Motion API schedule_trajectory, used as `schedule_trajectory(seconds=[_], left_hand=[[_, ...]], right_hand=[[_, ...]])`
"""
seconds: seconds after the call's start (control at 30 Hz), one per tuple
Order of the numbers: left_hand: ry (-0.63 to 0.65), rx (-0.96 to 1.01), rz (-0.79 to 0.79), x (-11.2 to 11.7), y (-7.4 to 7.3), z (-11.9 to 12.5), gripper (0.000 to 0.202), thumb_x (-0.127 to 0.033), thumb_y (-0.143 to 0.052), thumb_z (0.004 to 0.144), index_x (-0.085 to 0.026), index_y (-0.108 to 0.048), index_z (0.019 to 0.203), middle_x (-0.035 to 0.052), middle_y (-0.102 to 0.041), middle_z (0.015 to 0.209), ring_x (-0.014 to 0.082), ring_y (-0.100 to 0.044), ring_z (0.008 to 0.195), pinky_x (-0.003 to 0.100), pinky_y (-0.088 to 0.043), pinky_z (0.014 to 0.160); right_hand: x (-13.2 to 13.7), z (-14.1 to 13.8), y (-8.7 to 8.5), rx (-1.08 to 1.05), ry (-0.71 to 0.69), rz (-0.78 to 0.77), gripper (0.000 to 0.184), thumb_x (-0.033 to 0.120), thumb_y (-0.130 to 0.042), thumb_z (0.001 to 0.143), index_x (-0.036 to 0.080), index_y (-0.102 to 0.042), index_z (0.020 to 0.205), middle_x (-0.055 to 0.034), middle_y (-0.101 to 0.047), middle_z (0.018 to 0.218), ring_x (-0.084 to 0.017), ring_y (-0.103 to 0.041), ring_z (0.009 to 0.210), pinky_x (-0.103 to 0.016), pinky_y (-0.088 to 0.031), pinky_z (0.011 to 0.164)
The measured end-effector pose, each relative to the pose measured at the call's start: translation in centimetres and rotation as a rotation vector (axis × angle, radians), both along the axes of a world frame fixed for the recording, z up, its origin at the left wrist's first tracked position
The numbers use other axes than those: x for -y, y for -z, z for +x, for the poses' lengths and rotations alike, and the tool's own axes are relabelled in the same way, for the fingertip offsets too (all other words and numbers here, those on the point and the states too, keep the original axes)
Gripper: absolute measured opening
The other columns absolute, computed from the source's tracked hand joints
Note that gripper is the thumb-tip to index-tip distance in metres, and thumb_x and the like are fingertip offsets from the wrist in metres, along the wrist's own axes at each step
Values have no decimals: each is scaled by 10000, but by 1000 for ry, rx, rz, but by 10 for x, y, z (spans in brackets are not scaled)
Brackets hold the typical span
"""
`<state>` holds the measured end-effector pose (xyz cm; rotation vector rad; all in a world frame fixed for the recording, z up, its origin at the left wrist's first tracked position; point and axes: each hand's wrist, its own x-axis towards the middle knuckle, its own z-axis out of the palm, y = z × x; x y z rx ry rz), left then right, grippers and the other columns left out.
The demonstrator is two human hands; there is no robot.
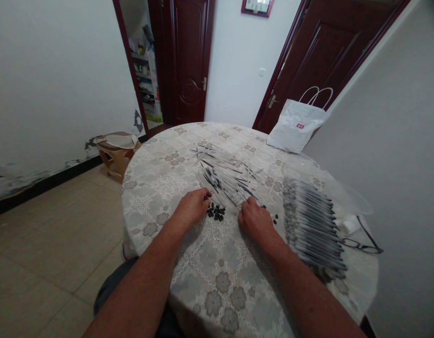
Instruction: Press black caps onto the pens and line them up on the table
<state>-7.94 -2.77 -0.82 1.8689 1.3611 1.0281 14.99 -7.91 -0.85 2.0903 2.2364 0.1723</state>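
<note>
My left hand [193,207] rests at the left of a small heap of short black caps [216,215], its fingers bent together near the tabletop. Whatever it may pinch is too small to make out. To the right of the caps, my right hand [255,219] is curled closed at the near edge of a loose pile of thin clear and dark pen parts [226,183]. Its fingertips are mostly hidden, and so is anything in them. A few loose black pieces [275,218] lie just beyond its right side.
A round table [196,281] has a flowered cloth. Many dark-and-clear pens [313,223] lie in a stack on the right, near a clear plastic bag [347,197] and eyeglasses [361,245]. A white paper bag [296,124] stands at the back right; a stool [116,152] is left.
</note>
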Motion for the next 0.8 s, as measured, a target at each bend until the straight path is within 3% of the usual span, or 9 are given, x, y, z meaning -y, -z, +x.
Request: schedule_trajectory(seconds=[0.2,0.33,0.43,0.6,0.8], left_hand=[[-15,-31,22,-6,1,-9,156,-194,-704,729,-242,-772,862,94,-757,834,269,-680,785,359,-476,786],[26,128,-58,-10,5,-10,133,-260,-721,713,-231,-773,832,85,-740,779,245,-669,730,337,-503,727],[44,234,-120,-12,8,-11,160,-311,-727,714,-222,-779,836,86,-735,768,230,-663,682,312,-506,653],[24,205,-114,-8,7,-15,160,-320,-696,766,-220,-781,857,88,-734,755,217,-647,640,315,-491,644],[-17,108,-11,-2,6,-16,136,-266,-686,779,-210,-784,854,109,-762,846,257,-686,767,361,-505,770]], right_hand=[[-5,0,2,-119,-5,64,178,231,-474,987,146,-621,1039,-136,-652,1050,-220,-660,870,-284,-429,701],[-10,-6,4,-379,-85,130,170,242,-467,979,177,-621,1011,-63,-677,895,-193,-623,837,-265,-416,755],[-14,-15,5,-507,-187,173,247,189,-439,970,169,-614,1143,-60,-680,967,-187,-624,897,-260,-426,816],[-25,-28,2,-368,-263,62,283,159,-431,981,197,-670,1127,-83,-652,1084,-193,-615,1004,-257,-417,875],[-40,-35,-4,-215,-212,6,222,298,-490,1020,204,-674,1100,-84,-704,1089,-203,-651,981,-273,-405,803]])
